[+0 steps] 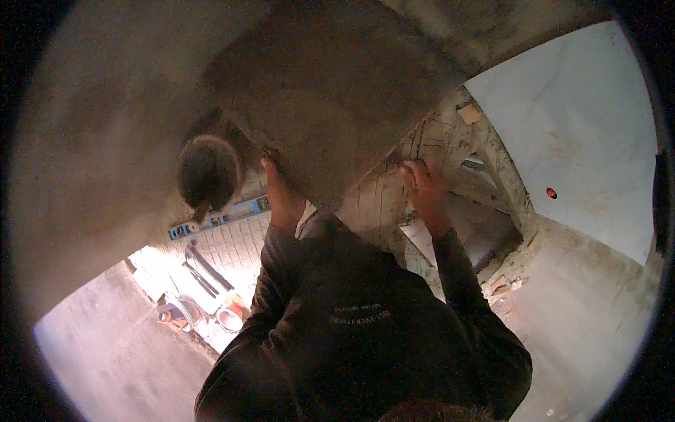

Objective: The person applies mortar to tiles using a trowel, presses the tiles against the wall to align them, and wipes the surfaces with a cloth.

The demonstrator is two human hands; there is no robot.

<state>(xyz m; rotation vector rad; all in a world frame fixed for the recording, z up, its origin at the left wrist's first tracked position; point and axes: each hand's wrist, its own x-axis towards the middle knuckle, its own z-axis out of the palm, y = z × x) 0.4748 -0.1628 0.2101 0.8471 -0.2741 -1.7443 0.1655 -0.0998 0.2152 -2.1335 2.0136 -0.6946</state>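
A large dark square slab [330,91], which looks like a tile in shadow, fills the upper middle with one corner towards my body. My left hand [283,200] is at its lower left edge, thumb up against the edge and fingers partly hidden. At the lower right edge, my right hand [425,190] has its fingers bent and close together. Both hands appear to grip the slab, though the dim light blurs the contact. Beneath and around it lies a surface with combed ridges [373,200], like spread adhesive.
Left of my left hand are a dark round bucket [209,172] and a blue spirit level [218,219]. Long dark tools [207,271] and a red-and-white round container [230,318] lie in bright light. A pale panel [583,126] with a red spot stands right, near broken pieces [503,285].
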